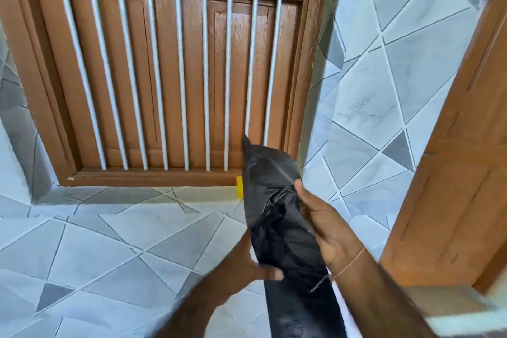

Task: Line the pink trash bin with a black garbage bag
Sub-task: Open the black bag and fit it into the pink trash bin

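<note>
While both hands clasp it, the folded black plastic garbage bag (277, 217) hangs upright before the brown wooden barred window (164, 68); left hand (247, 269) pinches its lower edge, right hand (326, 225) wraps its side. Pink bin out of view.

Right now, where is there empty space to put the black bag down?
The tiled ledge is bare from the left edge across to the left hand, below the brown barred shutter. It is crowded on the right: a small yellow box, the black bag, the right hand and the wooden door frame.
</note>
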Action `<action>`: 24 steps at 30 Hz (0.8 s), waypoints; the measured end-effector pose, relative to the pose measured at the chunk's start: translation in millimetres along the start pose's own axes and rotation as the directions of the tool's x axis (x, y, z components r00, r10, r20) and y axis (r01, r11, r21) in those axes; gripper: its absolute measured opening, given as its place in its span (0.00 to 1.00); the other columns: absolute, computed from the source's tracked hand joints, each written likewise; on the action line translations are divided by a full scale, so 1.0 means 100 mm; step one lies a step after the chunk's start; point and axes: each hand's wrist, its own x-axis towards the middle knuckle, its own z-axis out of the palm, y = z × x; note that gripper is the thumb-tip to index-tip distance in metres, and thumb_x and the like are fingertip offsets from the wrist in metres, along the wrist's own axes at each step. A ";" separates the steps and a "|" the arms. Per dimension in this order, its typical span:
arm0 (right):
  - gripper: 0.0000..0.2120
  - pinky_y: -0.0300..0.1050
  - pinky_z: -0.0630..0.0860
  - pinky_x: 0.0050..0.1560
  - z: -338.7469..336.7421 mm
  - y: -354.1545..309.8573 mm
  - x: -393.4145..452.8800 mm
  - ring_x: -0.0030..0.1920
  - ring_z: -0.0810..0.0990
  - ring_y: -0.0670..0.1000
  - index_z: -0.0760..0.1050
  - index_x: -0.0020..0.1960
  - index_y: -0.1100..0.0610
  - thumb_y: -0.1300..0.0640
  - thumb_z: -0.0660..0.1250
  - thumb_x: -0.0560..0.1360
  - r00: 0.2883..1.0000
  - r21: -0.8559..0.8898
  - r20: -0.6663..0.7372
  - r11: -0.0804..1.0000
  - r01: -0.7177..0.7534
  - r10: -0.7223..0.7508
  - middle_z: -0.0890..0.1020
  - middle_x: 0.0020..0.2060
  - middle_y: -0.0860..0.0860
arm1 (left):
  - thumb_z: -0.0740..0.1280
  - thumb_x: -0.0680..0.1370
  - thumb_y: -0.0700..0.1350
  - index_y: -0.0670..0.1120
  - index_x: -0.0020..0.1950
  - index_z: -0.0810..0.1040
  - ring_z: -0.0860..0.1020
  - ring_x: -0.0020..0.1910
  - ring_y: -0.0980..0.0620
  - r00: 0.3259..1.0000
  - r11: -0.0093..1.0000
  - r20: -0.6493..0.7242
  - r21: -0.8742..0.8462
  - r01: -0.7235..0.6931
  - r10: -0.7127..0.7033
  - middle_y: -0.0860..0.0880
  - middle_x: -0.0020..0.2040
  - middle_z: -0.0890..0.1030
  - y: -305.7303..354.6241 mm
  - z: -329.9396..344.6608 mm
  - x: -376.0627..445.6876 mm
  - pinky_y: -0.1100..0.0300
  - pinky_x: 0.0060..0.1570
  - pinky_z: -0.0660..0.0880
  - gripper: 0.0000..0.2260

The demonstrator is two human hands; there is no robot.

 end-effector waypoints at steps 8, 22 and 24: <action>0.17 0.55 0.77 0.61 -0.90 -0.41 -0.64 0.55 0.81 0.57 0.76 0.61 0.64 0.54 0.62 0.79 0.962 -0.123 -0.199 0.978 0.167 -0.189 0.82 0.57 0.59 | 0.69 0.75 0.35 0.35 0.48 0.82 0.79 0.42 0.45 0.952 0.955 -0.261 -0.286 0.080 -0.158 0.42 0.41 0.83 0.17 0.93 -0.37 0.53 0.44 0.77 0.05; 0.20 0.36 0.72 0.51 -0.92 0.87 -2.17 0.52 0.77 0.45 0.71 0.54 0.46 0.48 0.76 0.67 0.742 -0.859 -0.198 0.478 0.182 -0.640 0.75 0.50 0.41 | 0.77 0.64 0.50 0.37 0.42 0.80 0.83 0.40 0.39 0.637 0.958 -0.718 -0.160 0.238 -0.279 0.38 0.40 0.84 0.49 1.68 -1.14 0.43 0.43 0.80 0.18; 0.30 0.28 0.66 0.58 -0.87 0.99 -2.31 0.59 0.70 0.35 0.69 0.61 0.42 0.47 0.78 0.63 0.837 -0.896 -0.016 0.379 0.230 -0.547 0.71 0.56 0.35 | 0.78 0.65 0.48 0.36 0.42 0.80 0.82 0.36 0.41 0.645 0.952 -0.700 -0.237 0.196 -0.307 0.36 0.41 0.84 0.50 1.73 -1.27 0.43 0.41 0.80 0.17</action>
